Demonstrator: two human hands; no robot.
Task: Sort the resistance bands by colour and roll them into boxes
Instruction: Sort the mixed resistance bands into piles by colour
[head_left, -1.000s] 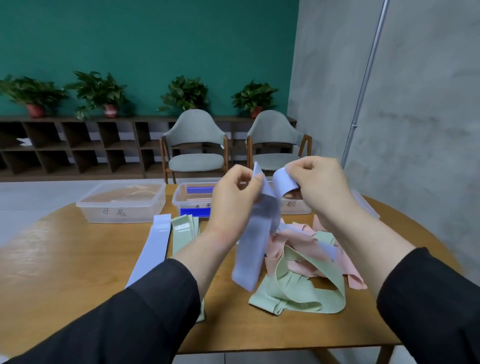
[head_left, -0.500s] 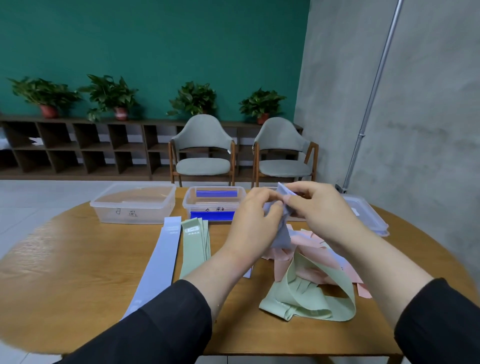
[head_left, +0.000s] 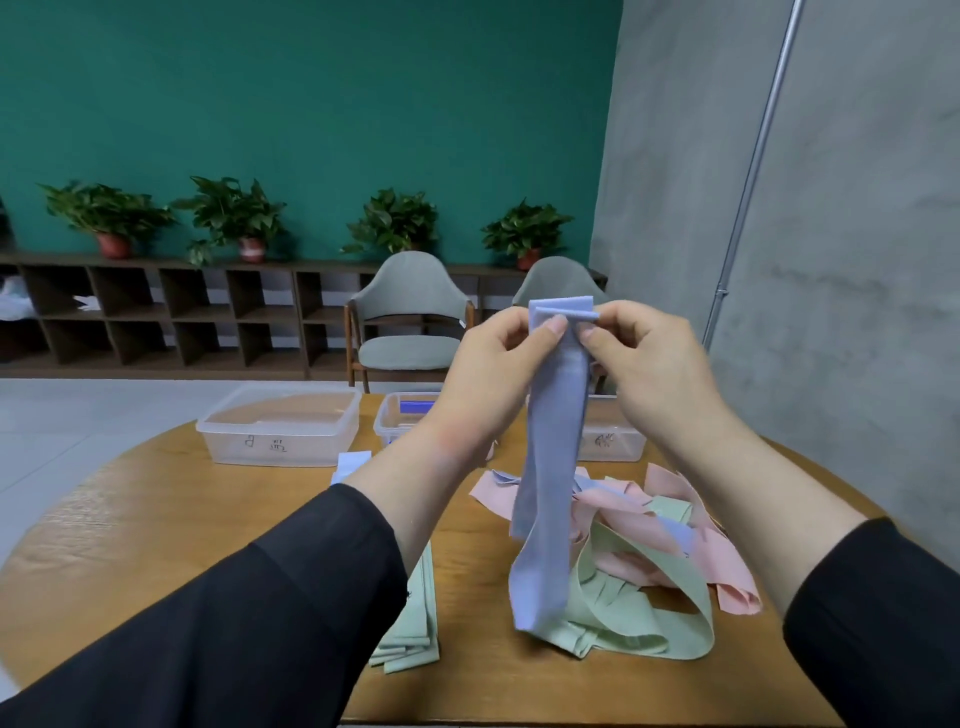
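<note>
Lavender resistance band (head_left: 553, 441): a flat, matte, pale blue-purple loop, held up above the round wooden table (head_left: 156, 519). Its top end is folded over into a short, flattened first turn; the rest hangs straight down as two layers, the lower end reaching the heap below, in front of the green loop.

Left hand (head_left: 493, 364): fingers curled, thumb and forefinger pinching the folded top from the left side. Right hand (head_left: 644, 358): likewise curled, thumb pressed on the fold from the right. Both hands grip the same band, close together.

Unsorted heap (head_left: 649, 525): pink, pale green and lavender bands, tangled, lying on the table under the hands. One wide green loop (head_left: 649, 618) lies open at the near side.

Flat green bands (head_left: 415, 623) are stacked beside the left sleeve; a lavender strip (head_left: 350, 464) shows partly behind the left forearm.

Three clear plastic boxes stand along the far edge: left box (head_left: 280, 431), middle box (head_left: 402, 418), right box (head_left: 610, 439), the last two partly hidden by the hands and the raised band.
</note>
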